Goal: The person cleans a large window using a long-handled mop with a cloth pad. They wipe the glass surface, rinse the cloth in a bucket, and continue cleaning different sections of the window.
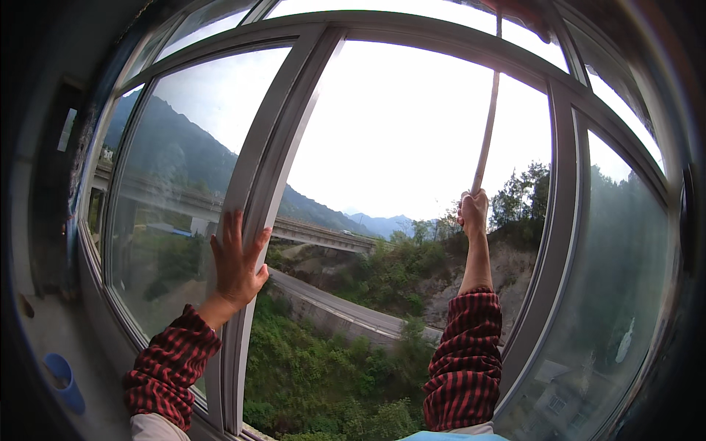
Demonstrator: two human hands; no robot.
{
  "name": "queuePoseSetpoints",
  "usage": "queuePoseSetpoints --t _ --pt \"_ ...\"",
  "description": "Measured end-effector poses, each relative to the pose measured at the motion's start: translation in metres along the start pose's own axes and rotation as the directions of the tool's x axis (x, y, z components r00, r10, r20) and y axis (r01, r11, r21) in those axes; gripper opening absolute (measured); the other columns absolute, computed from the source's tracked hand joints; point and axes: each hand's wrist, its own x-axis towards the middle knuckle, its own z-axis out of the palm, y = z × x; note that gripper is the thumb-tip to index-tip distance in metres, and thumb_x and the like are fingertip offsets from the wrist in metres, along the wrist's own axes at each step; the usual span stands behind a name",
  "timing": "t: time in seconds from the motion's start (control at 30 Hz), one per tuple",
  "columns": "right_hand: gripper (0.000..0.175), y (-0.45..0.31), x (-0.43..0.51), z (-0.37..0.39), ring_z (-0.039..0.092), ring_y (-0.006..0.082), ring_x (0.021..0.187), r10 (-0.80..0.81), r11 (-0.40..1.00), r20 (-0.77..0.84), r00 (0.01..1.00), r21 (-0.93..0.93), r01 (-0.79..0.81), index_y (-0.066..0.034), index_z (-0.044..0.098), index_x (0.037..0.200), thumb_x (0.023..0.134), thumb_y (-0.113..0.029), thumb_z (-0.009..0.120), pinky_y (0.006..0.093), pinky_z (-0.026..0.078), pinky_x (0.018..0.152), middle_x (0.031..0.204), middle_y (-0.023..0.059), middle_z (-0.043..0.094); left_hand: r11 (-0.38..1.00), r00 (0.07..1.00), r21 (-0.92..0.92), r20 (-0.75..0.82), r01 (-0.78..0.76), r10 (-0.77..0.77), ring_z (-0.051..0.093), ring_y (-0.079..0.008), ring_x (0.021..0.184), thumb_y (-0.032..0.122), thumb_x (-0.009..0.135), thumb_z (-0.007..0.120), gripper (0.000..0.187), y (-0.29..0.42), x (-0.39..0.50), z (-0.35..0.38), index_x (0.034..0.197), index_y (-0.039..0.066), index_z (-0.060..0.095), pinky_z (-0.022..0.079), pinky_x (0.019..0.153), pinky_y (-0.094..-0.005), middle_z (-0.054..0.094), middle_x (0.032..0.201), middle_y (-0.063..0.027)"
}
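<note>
My left hand [237, 270] lies flat against the vertical sash frame [273, 160] of a sliding window, fingers spread. Its thumb rests by the edge of the opening. In my right hand [473, 209] is the lower end of a long, thin pole [488, 132], apparently wooden, held through the open part of the window with the arm stretched out. Upward, the pole passes beyond the top rail [419, 36]. Beside its upper end, seen through the upper pane, is a blurred reddish-brown thing [529, 19] that I cannot identify.
Glass panes [176, 193] flank the opening on the left, with a hazy right pane [618, 264] opposite. A blue cup-like container [65, 383] stands at lower left indoors. Far below outside are a road [342, 308] and green bushes [325, 375]; an elevated bridge [325, 234] lies beyond.
</note>
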Motion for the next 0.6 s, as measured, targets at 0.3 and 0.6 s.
queuePoseSetpoints --t 0.3,0.6 --pt "0.015 0.042 -0.077 0.063 0.036 0.0076 0.036 0.031 0.992 0.105 0.994 0.116 -0.043 -0.0074 0.032 0.087 0.085 -0.002 0.045 0.0256 0.029 0.028 0.057 0.0003 0.039 1.000 1.000 -0.018 0.001 0.012 -0.012 0.012 -0.0471 0.135 0.015 0.062 0.073 0.083 0.004 -0.001 -0.001 0.135 0.026 0.035 0.025 0.092 -0.0701 0.011 0.147 -0.0232" --pt "0.013 0.011 -0.044 0.129 0.035 0.0067 0.036 -0.049 0.981 0.231 0.972 0.196 0.002 -0.0066 0.032 0.087 0.084 -0.001 0.043 0.0236 0.028 0.027 0.057 0.0005 0.039 1.000 1.000 -0.015 0.021 -0.012 0.012 0.016 -0.0469 0.134 0.016 0.064 0.072 0.078 0.001 -0.002 -0.004 0.134 0.022 0.038 0.026 0.094 -0.0622 0.014 0.145 -0.0257"
